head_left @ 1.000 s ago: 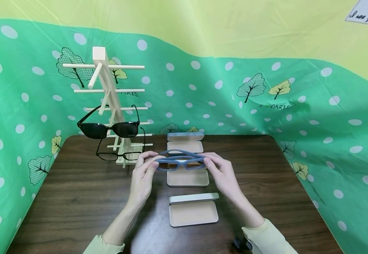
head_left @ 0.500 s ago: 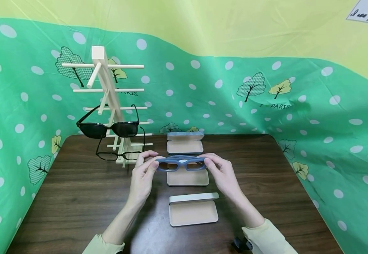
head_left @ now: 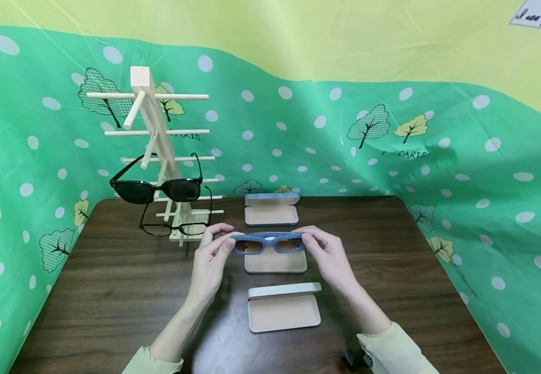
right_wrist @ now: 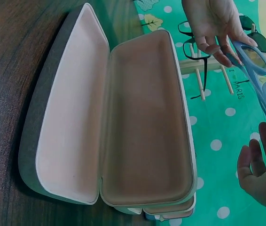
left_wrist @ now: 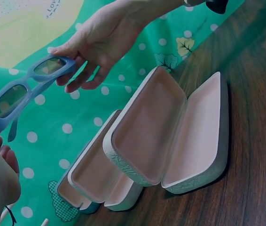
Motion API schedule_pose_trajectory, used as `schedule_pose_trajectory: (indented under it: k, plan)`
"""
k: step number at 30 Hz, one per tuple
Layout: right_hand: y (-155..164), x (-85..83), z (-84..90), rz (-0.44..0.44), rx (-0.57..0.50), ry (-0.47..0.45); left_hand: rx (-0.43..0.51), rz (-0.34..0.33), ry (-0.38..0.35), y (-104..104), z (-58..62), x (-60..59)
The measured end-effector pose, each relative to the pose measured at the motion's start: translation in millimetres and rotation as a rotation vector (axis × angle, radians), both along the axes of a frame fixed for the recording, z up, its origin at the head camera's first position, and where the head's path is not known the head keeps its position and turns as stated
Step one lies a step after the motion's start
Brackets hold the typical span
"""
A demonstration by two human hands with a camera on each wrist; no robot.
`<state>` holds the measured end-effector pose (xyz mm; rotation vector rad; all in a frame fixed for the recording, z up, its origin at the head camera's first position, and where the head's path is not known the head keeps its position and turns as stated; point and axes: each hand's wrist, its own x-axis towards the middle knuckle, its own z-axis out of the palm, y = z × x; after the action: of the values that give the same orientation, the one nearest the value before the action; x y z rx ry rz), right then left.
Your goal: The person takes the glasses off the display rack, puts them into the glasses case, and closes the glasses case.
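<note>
A pair of blue-framed glasses (head_left: 269, 240) with brownish lenses is held level above the middle open case (head_left: 275, 264). My left hand (head_left: 210, 262) pinches its left end between thumb and fingers. At the other end, my right hand (head_left: 328, 254) pinches the frame the same way. Both wrist views show the glasses (left_wrist: 31, 86) raised off the table, with part of a temple arm behind the front. The lid of the middle case is hidden by the glasses. Nearer me lies another open case (head_left: 284, 312) with a pale lining.
A third open case (head_left: 271, 214) is at the table's back edge. On the left stands a wooden peg rack (head_left: 158, 124), bearing black sunglasses (head_left: 181, 190) and black-framed glasses (head_left: 157, 229) below them. A dotted green cloth (head_left: 317, 156) hangs behind the brown table (head_left: 401, 270).
The blue glasses have tilted between my hands, so the temple arms seen above the front a second ago now sit behind it. Both hands stay nearly in place; the head view shifts slightly.
</note>
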<state>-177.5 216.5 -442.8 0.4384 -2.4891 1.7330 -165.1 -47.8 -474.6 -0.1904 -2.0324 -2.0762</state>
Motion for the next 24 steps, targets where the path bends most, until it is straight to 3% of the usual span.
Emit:
schedule_pose_trajectory:
  k: [12,18,24]
  plan:
    - [2.7,3.2,-2.1,0.027,-0.013,-0.039,-0.033,-0.016,-0.036,1.0,0.3,5.3]
    - [7.2,6.0,-6.2,0.018,-0.039,-0.072,-0.071,-0.001,-0.052,0.2,-1.4,10.2]
    - [10.3,8.0,-11.9,-0.022,-0.028,-0.075,-0.042,0.004,-0.087,-0.4,-4.6,13.4]
